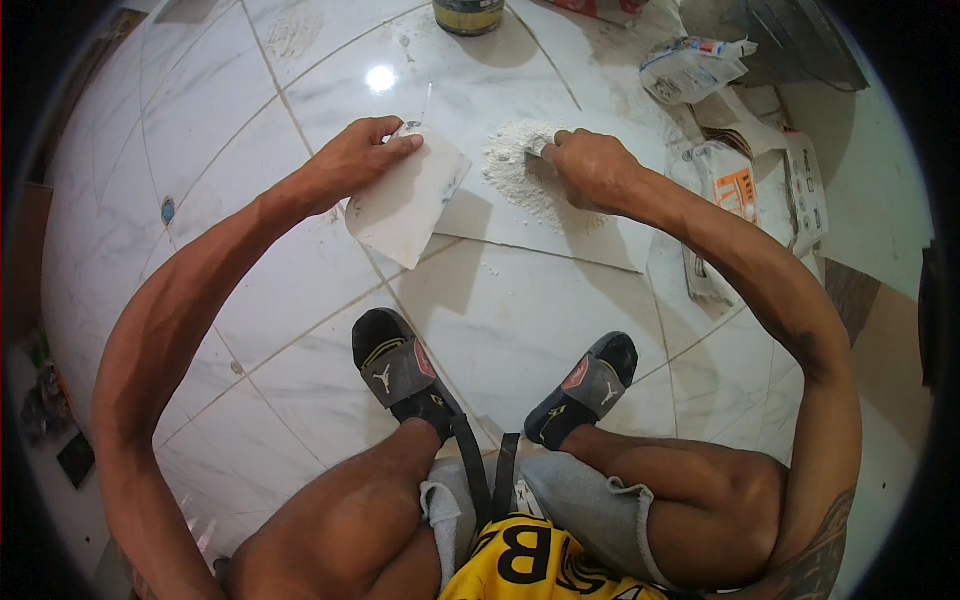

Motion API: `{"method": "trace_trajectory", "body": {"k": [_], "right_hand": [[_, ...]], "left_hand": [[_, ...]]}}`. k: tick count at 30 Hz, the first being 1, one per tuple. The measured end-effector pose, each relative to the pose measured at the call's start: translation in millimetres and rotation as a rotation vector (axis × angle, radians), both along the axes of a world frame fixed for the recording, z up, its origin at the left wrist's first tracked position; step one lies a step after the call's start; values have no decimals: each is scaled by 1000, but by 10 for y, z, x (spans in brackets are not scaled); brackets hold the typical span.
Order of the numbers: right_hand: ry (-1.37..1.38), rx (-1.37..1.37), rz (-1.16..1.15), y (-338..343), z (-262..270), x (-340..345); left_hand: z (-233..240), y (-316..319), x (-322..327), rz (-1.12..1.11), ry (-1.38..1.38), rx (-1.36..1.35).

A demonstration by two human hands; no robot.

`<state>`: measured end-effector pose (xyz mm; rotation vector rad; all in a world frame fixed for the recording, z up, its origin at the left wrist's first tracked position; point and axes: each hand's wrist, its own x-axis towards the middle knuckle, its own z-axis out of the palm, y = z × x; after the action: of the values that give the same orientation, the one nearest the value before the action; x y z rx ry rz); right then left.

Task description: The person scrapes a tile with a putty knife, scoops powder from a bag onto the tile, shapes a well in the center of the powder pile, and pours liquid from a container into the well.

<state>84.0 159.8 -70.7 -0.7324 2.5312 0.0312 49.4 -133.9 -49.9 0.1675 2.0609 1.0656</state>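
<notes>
My left hand [367, 154] pinches the upper edge of a white, flat, roughly four-sided piece [409, 199], held above the floor; I cannot tell whether it is a bag or a board. A loose heap of white powder [514, 169] lies on a thin white sheet or board [525, 236] on the tiles. My right hand [600, 169] is at the right side of the heap. Its fingers are closed around a small scraper-like tool [537, 148], mostly hidden by the hand and powder.
Crumpled printed bags [694, 71] and a torn paper sack [799, 187] lie to the right. A dark and yellow tub [469, 16] stands at the far edge. My feet in black slides [401, 367] rest on the marble-look tiled floor [285, 300].
</notes>
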Motion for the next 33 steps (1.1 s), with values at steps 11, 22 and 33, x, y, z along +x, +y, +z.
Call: {"method": "trace_trajectory", "body": {"k": [11,22,33], "right_hand": [[217,10,384,330,63,197],[189,128,425,618,196,272],[-196,-154,-193,447,256,152]], "left_hand": [[0,111,-15,-31,-13,21],[-13,149,-1,-21,17,21],[-38,145,-33,-49,0,4]]}}
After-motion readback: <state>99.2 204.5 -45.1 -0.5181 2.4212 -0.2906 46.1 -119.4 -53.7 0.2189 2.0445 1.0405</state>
